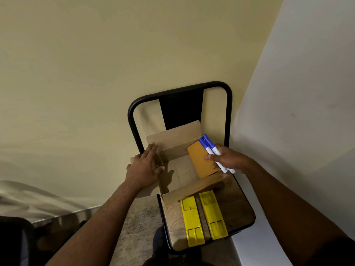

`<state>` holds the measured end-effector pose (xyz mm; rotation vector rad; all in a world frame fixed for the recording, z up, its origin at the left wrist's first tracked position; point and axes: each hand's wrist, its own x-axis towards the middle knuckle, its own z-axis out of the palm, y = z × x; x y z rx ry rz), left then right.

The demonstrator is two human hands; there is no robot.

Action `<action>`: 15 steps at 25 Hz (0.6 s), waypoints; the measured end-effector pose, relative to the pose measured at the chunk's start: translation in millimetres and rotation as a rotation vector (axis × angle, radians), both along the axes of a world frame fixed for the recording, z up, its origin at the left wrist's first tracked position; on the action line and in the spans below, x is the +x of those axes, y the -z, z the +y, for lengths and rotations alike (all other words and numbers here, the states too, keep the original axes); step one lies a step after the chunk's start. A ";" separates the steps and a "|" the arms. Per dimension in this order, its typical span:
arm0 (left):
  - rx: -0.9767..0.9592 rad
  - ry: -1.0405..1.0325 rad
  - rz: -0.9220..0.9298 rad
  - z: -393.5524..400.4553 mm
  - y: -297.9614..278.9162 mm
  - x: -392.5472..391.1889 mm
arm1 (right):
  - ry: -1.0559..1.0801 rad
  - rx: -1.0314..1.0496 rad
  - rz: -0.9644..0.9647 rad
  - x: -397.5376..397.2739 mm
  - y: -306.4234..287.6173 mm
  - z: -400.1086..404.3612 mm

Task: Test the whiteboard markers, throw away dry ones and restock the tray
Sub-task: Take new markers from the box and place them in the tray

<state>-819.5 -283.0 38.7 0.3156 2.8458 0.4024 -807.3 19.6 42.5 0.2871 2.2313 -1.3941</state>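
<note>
An open cardboard box stands on the wooden seat of a black-framed chair. My left hand holds the box's left flap, fingers flat along it and thumb hooked over the edge. My right hand grips two white markers with blue caps above the box's right side, caps pointing up and away. Just left of that hand an orange-brown flap of the box stands up. Two yellow plastic trays lie side by side on the seat in front of the box. What the box holds, I cannot make out.
The chair stands in a corner: a cream wall behind it, a white wall close on the right. Speckled floor shows left of the seat. A metal-edged surface sits at lower left.
</note>
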 end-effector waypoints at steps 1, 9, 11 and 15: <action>-0.031 0.009 0.001 0.9 -1.1 -2.4 | 0.002 0.005 -0.010 0.0 2.5 -2.7; -0.247 0.141 0.159 40.1 -15.3 -11.7 | 0.116 0.046 0.061 8.1 -5.7 0.2; -0.129 0.116 0.110 50.3 -14.7 -14.3 | 0.171 0.051 0.074 17.0 -9.5 9.6; 0.068 0.302 0.120 58.3 1.0 -17.3 | 0.335 -0.190 0.001 34.2 -15.0 11.7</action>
